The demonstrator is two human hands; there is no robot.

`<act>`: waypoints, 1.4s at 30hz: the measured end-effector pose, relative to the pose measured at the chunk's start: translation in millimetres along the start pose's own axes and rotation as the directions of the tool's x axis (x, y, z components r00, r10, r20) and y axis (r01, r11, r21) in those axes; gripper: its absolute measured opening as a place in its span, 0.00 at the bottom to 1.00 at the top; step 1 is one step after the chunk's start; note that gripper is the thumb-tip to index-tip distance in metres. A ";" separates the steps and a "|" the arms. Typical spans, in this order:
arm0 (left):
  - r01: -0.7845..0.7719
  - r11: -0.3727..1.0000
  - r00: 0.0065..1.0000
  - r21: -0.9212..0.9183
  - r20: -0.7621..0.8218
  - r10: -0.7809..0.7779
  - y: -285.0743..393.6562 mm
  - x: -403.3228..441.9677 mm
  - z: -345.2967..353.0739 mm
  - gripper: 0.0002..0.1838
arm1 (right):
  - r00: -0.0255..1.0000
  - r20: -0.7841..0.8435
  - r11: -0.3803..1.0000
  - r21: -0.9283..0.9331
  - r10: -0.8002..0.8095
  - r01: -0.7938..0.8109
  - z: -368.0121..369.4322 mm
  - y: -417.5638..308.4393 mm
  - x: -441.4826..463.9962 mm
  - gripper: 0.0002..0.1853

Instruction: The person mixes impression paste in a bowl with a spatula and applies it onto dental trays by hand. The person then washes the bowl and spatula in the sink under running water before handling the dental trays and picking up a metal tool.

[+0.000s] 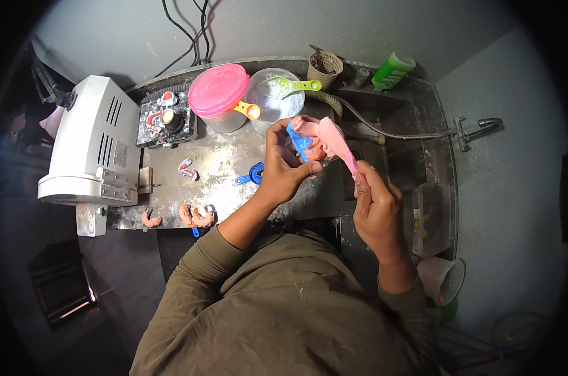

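Observation:
My left hand [284, 166] is closed around a blue and salmon-pink dental impression [301, 143], raised over the bench. The fingers and thumb hide part of it. In my right hand [378, 210] is a pink spatula [351, 163], gripped by its handle between thumb and fingers. Pale pink paste [332, 136] coats the spatula's blade, which lies against or just beside the impression; I cannot tell which. Just left of my left hand, a dark blue round item with a blue handle [243, 179] rests on the metal bench [190, 153].
Behind my hands stand a pink-lidded tub [218, 91] and an open tub of white powder [278, 106] with a green scoop [290, 85]. A white machine [96, 138] fills the left end. At right are a sink [393, 163] and tap [478, 130]. Several dental pieces [196, 216] lie near the front edge.

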State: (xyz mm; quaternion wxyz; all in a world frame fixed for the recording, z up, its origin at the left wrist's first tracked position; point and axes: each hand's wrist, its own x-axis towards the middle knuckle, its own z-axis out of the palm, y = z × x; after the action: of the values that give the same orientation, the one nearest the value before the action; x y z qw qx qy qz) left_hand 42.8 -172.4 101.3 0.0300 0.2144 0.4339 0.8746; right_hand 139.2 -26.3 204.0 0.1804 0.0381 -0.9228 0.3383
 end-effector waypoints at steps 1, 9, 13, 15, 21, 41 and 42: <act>0.016 1.000 1.000 0.004 -0.019 -0.016 0.2 -0.7 -1.3 0.49 | 1.000 0.005 1.000 0.006 -0.007 0.007 4.5 2.2 0.8 0.09; 0.011 0.999 0.983 0.041 -0.181 -0.004 25.7 18.5 15.9 0.43 | 0.924 -0.238 0.949 -0.170 -0.299 0.264 50.9 22.9 0.2 0.18; 0.256 0.965 0.925 -0.051 -0.278 -0.260 41.4 22.7 13.4 0.36 | 0.932 -0.238 0.962 -0.051 -0.272 0.268 49.9 34.2 7.5 0.24; 0.306 0.940 0.909 -0.154 -0.248 -0.336 40.8 20.9 6.8 0.34 | 0.939 -0.215 0.963 -0.025 -0.267 0.268 48.7 40.7 10.7 0.25; 0.271 0.901 0.901 -0.339 -0.239 -0.362 40.2 15.3 5.0 0.29 | 0.898 -0.226 0.926 -0.069 -0.377 0.372 65.5 67.9 4.4 0.26; 0.279 0.950 0.960 0.138 -0.030 -0.277 60.8 49.6 36.2 0.55 | 0.491 0.066 -0.215 0.943 0.869 0.254 -96.6 374.3 86.3 0.24; 0.289 0.947 0.957 0.141 -0.032 -0.288 57.7 52.6 39.7 0.55 | 0.482 0.071 -0.216 0.943 0.873 0.253 -99.0 382.3 79.1 0.24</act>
State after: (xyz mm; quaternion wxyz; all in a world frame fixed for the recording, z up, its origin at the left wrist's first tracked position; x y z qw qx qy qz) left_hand 18.7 -166.1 185.2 0.1395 0.1453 0.5226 0.8284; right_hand 22.4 334.7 68.8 0.3176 -0.2824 -0.1477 0.8931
